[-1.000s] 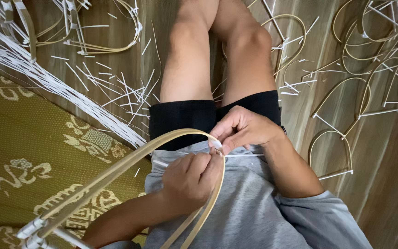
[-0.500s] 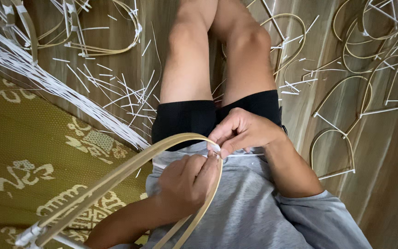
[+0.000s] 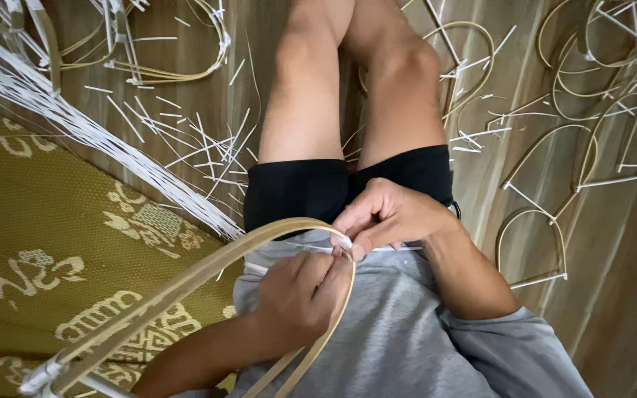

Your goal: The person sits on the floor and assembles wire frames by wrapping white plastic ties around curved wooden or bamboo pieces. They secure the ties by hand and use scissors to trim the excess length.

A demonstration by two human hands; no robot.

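Head view: both hands' fingers (image 3: 348, 221) pinch a white strip (image 3: 344, 243) at the bent bamboo hoop's (image 3: 208, 265) curve.

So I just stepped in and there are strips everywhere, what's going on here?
A seated person bends a flat bamboo strip into a loop over their lap. The left hand holds the bend, while the right hand pinches a thin white strip at the loop's top. Finished hoops and white offcuts lie on the floor around them.
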